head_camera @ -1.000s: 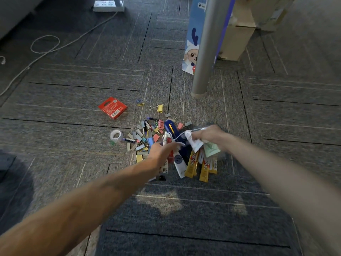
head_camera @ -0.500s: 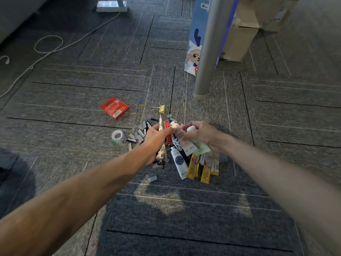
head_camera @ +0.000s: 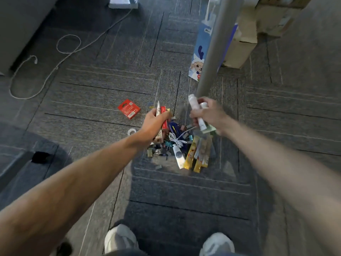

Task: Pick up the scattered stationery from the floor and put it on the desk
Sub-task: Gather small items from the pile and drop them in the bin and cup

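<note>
While most of the scattered stationery (head_camera: 177, 146) lies heaped on the carpet (head_camera: 184, 191) just before the grey desk leg (head_camera: 212, 52), two handfuls are held above it. A red pack and a cream tube (head_camera: 160, 112) are gripped together in the curled fingers of the left hand (head_camera: 154, 122). White tubes (head_camera: 195, 109) and what looks like a pale green packet are clasped in the curled fingers of the right hand (head_camera: 210, 113).

Several slim, smooth items are bunched in each grip, so one could well be squeezed out and dropped on the way to the desk. A white cable (head_camera: 177, 140) is looped through the heap. If it is pulled at, clips and sachets could be dragged along and spread wider. The red box (head_camera: 129, 109) and the tape roll (head_camera: 132, 131) lie apart on the left, where they could be overlooked, as could the small clips against the dark pile.

No desk top is shown, so the free space up there cannot be judged. The left edge of the heap is covered by the left hand. Both handfuls are smeared by blur, so their contents cannot be counted, and most of the small pieces cannot be identified.
</note>
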Demonstrator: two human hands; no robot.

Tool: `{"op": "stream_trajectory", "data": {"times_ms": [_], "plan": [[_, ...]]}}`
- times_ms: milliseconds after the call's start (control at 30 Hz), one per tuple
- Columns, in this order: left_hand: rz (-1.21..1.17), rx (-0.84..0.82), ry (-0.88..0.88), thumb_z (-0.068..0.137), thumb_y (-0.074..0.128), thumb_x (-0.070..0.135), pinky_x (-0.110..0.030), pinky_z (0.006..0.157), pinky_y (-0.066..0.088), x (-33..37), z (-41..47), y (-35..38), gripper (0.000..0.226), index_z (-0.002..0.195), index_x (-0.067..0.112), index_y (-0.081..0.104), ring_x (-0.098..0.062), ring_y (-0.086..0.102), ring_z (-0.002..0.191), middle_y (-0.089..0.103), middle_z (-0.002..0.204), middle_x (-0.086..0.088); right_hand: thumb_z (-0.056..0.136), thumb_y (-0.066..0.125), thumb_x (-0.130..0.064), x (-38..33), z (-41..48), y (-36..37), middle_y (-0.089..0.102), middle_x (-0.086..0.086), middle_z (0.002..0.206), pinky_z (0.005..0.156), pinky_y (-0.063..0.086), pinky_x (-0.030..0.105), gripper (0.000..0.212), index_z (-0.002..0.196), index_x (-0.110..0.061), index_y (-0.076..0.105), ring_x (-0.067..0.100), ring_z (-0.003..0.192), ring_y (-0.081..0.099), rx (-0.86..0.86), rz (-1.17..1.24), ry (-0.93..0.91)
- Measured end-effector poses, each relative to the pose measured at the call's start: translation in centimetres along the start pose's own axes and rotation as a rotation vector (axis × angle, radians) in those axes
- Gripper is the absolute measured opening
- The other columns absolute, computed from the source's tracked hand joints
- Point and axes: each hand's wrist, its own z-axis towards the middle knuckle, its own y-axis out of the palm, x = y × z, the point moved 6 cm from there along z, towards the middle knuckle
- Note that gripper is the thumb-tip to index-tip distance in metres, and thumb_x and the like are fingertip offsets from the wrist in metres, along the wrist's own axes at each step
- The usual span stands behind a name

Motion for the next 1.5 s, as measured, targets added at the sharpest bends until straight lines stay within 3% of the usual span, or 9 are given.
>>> {"op": "stream_trajectory", "data": {"times_ms": [167, 300, 500, 600, 733, 867, 1100, 1267, 1500], "plan": [[0.095, 0.001, -0.042, 0.088, 0.062, 0.014, -0.025, 0.056, 0.051, 13.6, -12.3, -1.5, 0.036, 0.118, 0.004, 0.045, -0.015, 0.057, 0.065, 0.058, 0.087, -0.005, 0.068, 0.076, -0.015, -12.4, -12.5, 0.3, 0.070, 0.009, 0.089, 0.056, 0.057, 0.040, 0.026, 0.086, -0.030, 0.064, 0.023, 0.068, 0.069, 0.171, -0.048, -0.012], [0.163, 0.094, 0.018, 0.086, 0.062, 0.011, -0.019, 0.054, 0.045, 27.6, -22.4, -3.5, 0.020, 0.103, 0.010, 0.051, -0.009, 0.052, 0.064, 0.056, 0.080, 0.000, 0.067, 0.076, -0.020, -24.1, -21.7, -1.3, 0.071, 0.005, 0.085, 0.059, 0.057, 0.049, 0.028, 0.083, -0.039, 0.064, 0.029, 0.070, 0.069, 0.249, 0.011, 0.006], [0.184, 0.029, 0.064, 0.080, 0.063, 0.009, -0.029, 0.057, 0.040, 44.8, -32.6, -4.8, 0.018, 0.083, 0.016, 0.047, -0.013, 0.045, 0.063, 0.048, 0.069, 0.002, 0.072, 0.075, -0.013, -42.4, -33.6, -5.9, 0.071, 0.005, 0.090, 0.059, 0.049, 0.029, 0.034, 0.091, -0.035, 0.059, 0.017, 0.070, 0.064, 0.392, 0.050, -0.065], [0.157, -0.009, 0.152, 0.080, 0.062, 0.004, -0.025, 0.049, 0.042, 51.7, -34.2, -4.4, 0.019, 0.083, 0.015, 0.046, -0.011, 0.047, 0.058, 0.048, 0.069, 0.001, 0.071, 0.075, -0.020, -48.6, -36.0, -7.7, 0.069, 0.002, 0.093, 0.063, 0.050, 0.030, 0.030, 0.089, -0.037, 0.059, 0.019, 0.076, 0.064, 0.431, 0.048, -0.115], [0.127, -0.003, 0.273, 0.084, 0.059, 0.005, -0.020, 0.046, 0.044, 58.5, -33.5, -3.7, 0.014, 0.090, 0.011, 0.048, -0.009, 0.047, 0.055, 0.049, 0.070, -0.002, 0.072, 0.076, -0.023, -53.4, -35.6, -9.9, 0.068, -0.003, 0.098, 0.076, 0.057, 0.041, 0.028, 0.090, -0.036, 0.060, 0.021, 0.087, 0.067, 0.472, 0.033, -0.177], [0.071, 0.067, 0.228, 0.084, 0.064, 0.010, -0.019, 0.046, 0.045, 61.8, -30.0, -3.4, 0.013, 0.089, 0.013, 0.053, -0.010, 0.047, 0.059, 0.052, 0.073, -0.003, 0.076, 0.077, -0.014, -55.8, -31.7, -12.9, 0.069, 0.006, 0.098, 0.059, 0.053, 0.025, 0.031, 0.103, -0.019, 0.063, 0.020, 0.080, 0.065, 0.487, 0.086, -0.168], [0.101, 0.140, 0.193, 0.085, 0.065, 0.014, -0.024, 0.058, 0.049, 66.5, -23.9, -3.5, 0.023, 0.105, 0.010, 0.055, -0.013, 0.056, 0.067, 0.061, 0.083, -0.006, 0.073, 0.081, -0.023, -59.7, -23.1, -18.5, 0.072, 0.008, 0.092, 0.063, 0.058, 0.036, 0.037, 0.106, -0.020, 0.062, 0.022, 0.071, 0.069, 0.411, 0.051, -0.167], [0.119, 0.130, 0.194, 0.090, 0.059, 0.018, -0.029, 0.061, 0.050, 69.5, -19.1, -4.3, 0.025, 0.109, 0.005, 0.049, -0.023, 0.061, 0.071, 0.064, 0.085, -0.009, 0.079, 0.078, -0.016, -63.6, -18.6, -20.1, 0.069, 0.011, 0.091, 0.058, 0.054, 0.033, 0.034, 0.108, -0.012, 0.060, 0.016, 0.058, 0.063, 0.332, 0.008, -0.161], [0.279, 0.004, 0.217, 0.089, 0.059, 0.032, -0.021, 0.050, 0.041, 73.3, -10.8, -4.9, 0.026, 0.100, 0.012, 0.045, -0.015, 0.055, 0.058, 0.059, 0.076, -0.006, 0.075, 0.078, -0.024, -65.9, -13.8, -20.7, 0.071, 0.008, 0.087, 0.067, 0.055, 0.039, 0.036, 0.106, -0.018, 0.060, 0.025, 0.070, 0.068, 0.440, -0.110, -0.112]]}}
